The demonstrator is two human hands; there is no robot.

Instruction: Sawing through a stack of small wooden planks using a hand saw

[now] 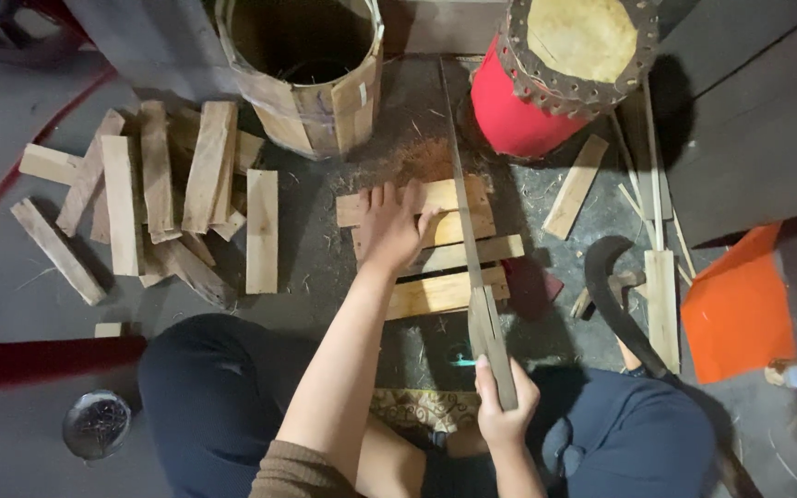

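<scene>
Right hand [505, 406] gripping saw [469, 217] handle, blade running away over wood slats [435, 242]; left hand [391, 226] flat, apparently pressing slats

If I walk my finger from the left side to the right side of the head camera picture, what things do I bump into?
Pile of loose wooden slats → left hand pressing on the stacked slats → right hand gripping the saw → curved dark blade → orange sheet.
</scene>
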